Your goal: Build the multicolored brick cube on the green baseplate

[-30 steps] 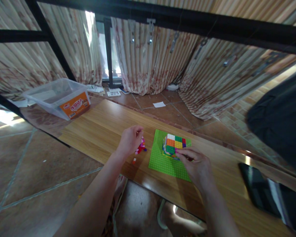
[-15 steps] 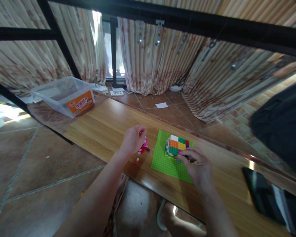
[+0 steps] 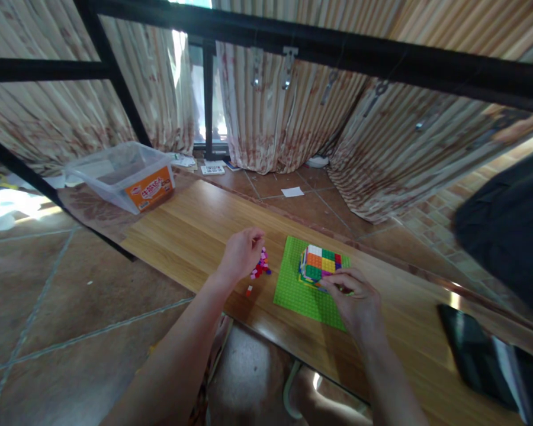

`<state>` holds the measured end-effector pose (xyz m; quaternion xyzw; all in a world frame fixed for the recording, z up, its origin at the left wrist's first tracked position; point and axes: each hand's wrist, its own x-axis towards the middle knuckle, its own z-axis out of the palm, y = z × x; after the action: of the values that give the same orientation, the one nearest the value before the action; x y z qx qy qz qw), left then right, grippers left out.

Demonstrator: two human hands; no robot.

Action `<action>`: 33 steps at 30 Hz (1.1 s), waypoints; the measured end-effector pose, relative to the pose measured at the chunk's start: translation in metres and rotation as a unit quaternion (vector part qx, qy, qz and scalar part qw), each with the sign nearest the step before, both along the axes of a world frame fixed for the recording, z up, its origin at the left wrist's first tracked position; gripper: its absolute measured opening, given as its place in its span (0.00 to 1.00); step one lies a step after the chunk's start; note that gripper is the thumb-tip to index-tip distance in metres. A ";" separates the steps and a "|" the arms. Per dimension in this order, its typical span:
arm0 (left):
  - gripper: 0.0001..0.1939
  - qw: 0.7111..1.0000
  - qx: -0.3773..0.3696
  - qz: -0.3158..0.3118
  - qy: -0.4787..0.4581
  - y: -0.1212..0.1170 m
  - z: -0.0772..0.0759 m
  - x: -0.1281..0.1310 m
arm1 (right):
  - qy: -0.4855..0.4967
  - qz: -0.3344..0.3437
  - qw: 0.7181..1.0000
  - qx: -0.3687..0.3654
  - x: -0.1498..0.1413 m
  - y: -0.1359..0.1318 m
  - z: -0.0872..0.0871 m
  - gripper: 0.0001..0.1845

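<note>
A block of small bricks [image 3: 321, 264] in white, orange, yellow, green and red stands on a green baseplate [image 3: 295, 291] on the wooden table [image 3: 195, 228]. My right hand [image 3: 354, 302] rests at the block's near right corner, fingers pinched against its side; what they hold is hidden. My left hand [image 3: 242, 253] hovers with curled fingers over a small heap of loose pink, red and purple bricks [image 3: 261, 268] left of the baseplate. One small brick [image 3: 249, 290] lies apart, nearer to me.
A clear plastic tub [image 3: 124, 176] with an orange label stands on the floor beyond the table's left end. A dark flat object [image 3: 471, 349] lies on the table at the right. Curtains and a black metal frame [image 3: 337, 50] lie beyond. Papers are scattered on the tiled floor.
Both hands stay at the same places; the view has shifted slightly. My right hand's fingers have closed in a little at the block's corner.
</note>
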<state>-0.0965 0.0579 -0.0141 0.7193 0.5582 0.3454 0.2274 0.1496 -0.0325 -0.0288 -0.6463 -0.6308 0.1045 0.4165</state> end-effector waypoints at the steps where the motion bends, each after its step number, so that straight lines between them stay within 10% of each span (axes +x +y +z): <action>1: 0.10 1.000 0.000 0.000 0.001 0.000 0.000 0.000 | 0.005 -0.004 1.000 -0.003 0.001 0.000 -0.001 0.13; 15: 0.10 0.999 0.002 0.031 0.010 0.002 0.004 -0.017 | 0.132 -0.049 0.982 0.123 -0.007 0.004 0.021 0.06; 23: 0.10 0.993 -0.035 0.020 0.109 0.001 0.002 -0.029 | -0.026 0.118 0.992 0.038 -0.073 0.009 0.013 0.10; 33: 0.12 0.983 -0.062 -0.030 0.168 -0.004 -0.004 -0.037 | -0.095 0.129 0.986 -0.033 -0.105 0.027 -0.008 0.13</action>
<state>-0.1340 0.0539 -0.0176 0.7677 0.5872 0.1774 0.1852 0.0447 -0.0055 -0.0366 -0.5797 -0.7421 0.1164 0.3158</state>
